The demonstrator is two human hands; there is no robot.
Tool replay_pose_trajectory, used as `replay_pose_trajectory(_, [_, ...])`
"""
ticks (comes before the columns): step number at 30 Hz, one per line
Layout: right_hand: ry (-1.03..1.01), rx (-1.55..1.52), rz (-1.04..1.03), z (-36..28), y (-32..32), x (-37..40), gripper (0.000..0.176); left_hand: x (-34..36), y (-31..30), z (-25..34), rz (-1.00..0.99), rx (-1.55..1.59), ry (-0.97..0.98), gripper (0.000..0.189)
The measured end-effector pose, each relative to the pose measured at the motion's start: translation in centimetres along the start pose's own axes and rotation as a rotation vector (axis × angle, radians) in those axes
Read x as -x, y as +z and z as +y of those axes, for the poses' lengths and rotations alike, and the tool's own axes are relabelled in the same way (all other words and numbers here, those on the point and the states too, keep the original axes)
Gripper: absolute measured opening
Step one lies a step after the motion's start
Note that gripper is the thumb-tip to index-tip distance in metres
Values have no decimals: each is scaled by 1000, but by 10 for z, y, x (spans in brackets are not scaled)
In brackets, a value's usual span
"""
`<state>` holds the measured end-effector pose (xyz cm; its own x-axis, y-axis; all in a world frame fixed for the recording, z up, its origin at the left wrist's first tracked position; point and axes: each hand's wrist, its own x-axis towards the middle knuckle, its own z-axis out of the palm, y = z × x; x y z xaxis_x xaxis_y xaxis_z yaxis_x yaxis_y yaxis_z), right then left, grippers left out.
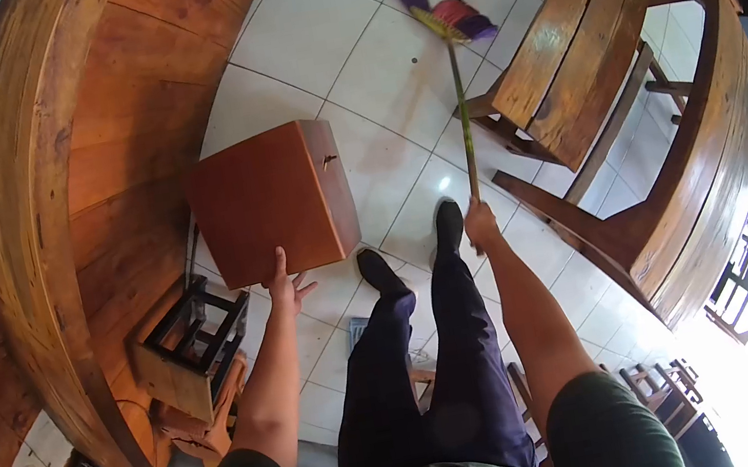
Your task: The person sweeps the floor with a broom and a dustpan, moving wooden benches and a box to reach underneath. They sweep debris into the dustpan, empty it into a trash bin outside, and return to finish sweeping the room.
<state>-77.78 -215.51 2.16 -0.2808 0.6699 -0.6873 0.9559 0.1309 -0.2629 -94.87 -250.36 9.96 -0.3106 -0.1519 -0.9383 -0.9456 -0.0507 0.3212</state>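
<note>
A reddish-brown wooden box [261, 208] with a small key or knob on its right side stands left of my feet. My left hand [285, 286] is at the box's near edge, fingers spread, one finger over its top; whether it presses on the box I cannot tell. My right hand [481, 223] is wrapped round the lower part of a long thin broom handle [465, 119]. The handle runs away from me to a broom head [454, 19] of purple and pink cloth or bristles, low over the white tiled floor [363, 47].
A wooden bench [579, 41] and a large wooden table [703, 188] stand at the right. Along the left runs a tall wooden counter [29, 242]. A dark-framed stool [198, 337] is below the box. More stools [663, 393] stand at the lower right.
</note>
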Motion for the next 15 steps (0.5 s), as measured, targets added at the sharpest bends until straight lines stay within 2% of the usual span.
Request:
replay_pose_trajectory(2, [-321,292,-8,83,12,46,40,0,7,10,-64,-18,11,100])
replay_pose_trajectory(3, [-130,360,-255,120,10,78,31,1,12,16,-96,-107,39,98])
replay_pose_trajectory(5, [-261,463,-178,207,11,155,29,-3,26,29,-94,-219,96,96])
replay_pose_trajectory(6, [-74,394,-251,191,-19,201,30,-4,33,39,-81,-221,103,96])
replay_pose_trajectory(7, [8,336,-249,241,-5,221,34,-7,41,52,-69,-221,112,96])
replay_pose_trajectory(8, [230,295,-304,204,-33,248,40,-13,48,62,-69,-206,117,96])
replay_pose_trajectory(11, [174,352,-324,221,-50,290,39,-32,65,88,-134,-210,209,99])
replay_pose_trajectory(12, [196,357,-331,224,-55,296,38,-40,75,97,-154,-260,228,92])
replay_pose_trajectory(15, [61,392,-300,229,-86,303,35,-56,101,120,-235,-377,283,81])
